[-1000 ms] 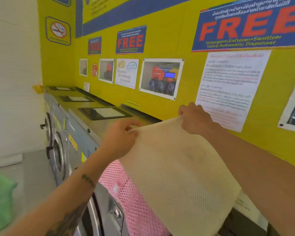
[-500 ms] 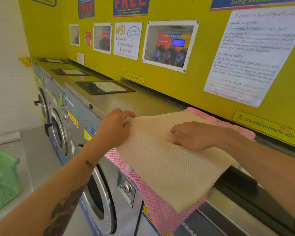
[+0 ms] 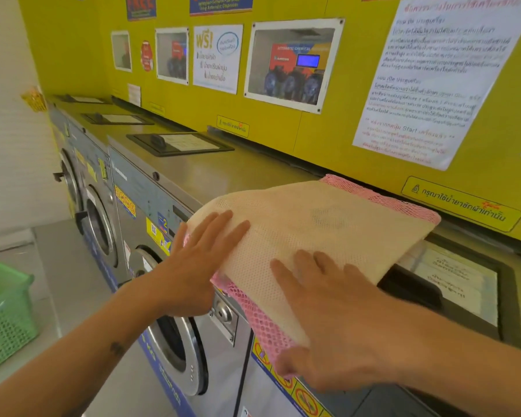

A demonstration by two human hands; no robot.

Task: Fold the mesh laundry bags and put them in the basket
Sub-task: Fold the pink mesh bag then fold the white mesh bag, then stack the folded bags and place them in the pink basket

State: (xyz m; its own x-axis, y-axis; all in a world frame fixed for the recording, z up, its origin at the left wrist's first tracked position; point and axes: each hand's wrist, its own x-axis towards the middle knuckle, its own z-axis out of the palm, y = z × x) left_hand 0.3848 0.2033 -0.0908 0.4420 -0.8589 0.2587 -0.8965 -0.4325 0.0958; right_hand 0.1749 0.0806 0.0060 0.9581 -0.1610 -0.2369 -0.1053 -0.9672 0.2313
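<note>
A cream mesh laundry bag [image 3: 319, 218] lies spread over a pink mesh laundry bag [image 3: 262, 323] on top of a washing machine, both drooping over its front edge. My left hand [image 3: 193, 263] lies flat with straight fingers on the cream bag's left edge. My right hand [image 3: 328, 320] presses flat on the bag's near end where it hangs over the front. A strip of the pink bag also shows along the far edge by the wall. The green plastic basket [image 3: 3, 317] stands on the floor at the far left.
A row of steel front-loading washers [image 3: 103, 224] runs along the yellow wall [image 3: 328, 136], which carries posters and notices. Black-framed lids [image 3: 178, 142] sit on the machine tops. Grey floor [image 3: 66, 281] lies between the machines and the basket.
The cream bag, held up by its top corners, came down onto the pink bag. Both hands let go of it and now lie flat on it, nearer the front edge.
</note>
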